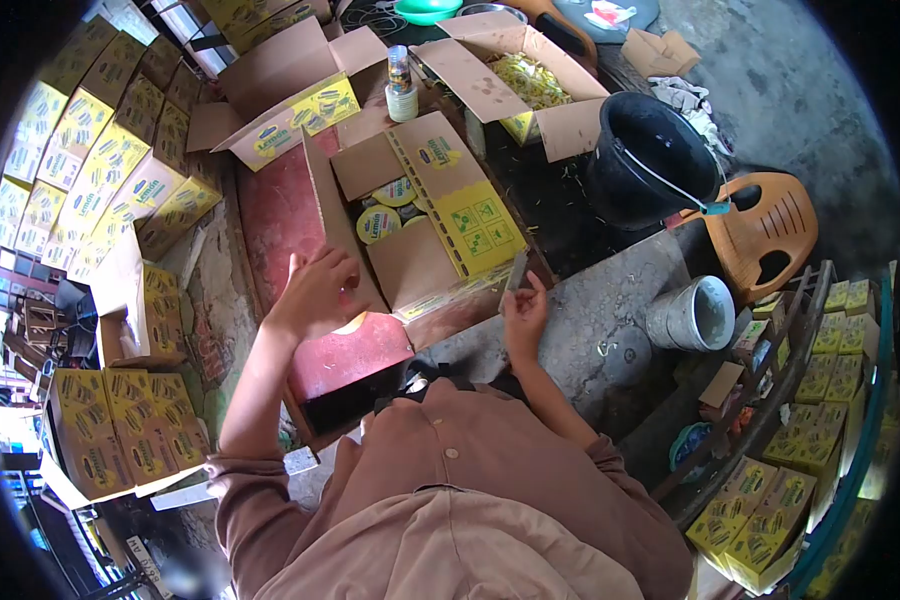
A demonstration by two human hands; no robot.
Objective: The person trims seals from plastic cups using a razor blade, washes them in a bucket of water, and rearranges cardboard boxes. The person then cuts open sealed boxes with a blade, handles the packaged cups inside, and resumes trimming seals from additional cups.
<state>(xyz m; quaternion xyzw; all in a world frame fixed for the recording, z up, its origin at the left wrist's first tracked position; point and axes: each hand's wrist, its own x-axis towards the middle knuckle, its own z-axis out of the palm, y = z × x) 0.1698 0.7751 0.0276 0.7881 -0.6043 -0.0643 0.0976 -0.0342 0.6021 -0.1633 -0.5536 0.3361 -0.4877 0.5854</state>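
An open carton (460,205) printed yellow and labelled lemon stands in front of me. Its long side flap (342,225) is raised on the left, and round tubs with yellow-and-white lids (378,224) show inside. My left hand (320,287) is beside that flap, its fingers curled; whether anything is between them is hidden. At the carton's near right corner, my right hand (526,320) pinches a thin, flat grey strip (515,272), held upright. The exact kind of strip is too small to tell.
Behind stand another open carton (310,115), a stack of tubs (402,102) and a box of yellow shreds (530,80). A black bucket (620,180), a grey pail (670,318) and an orange chair (770,225) are on the right. Stacked cartons (100,150) line the left.
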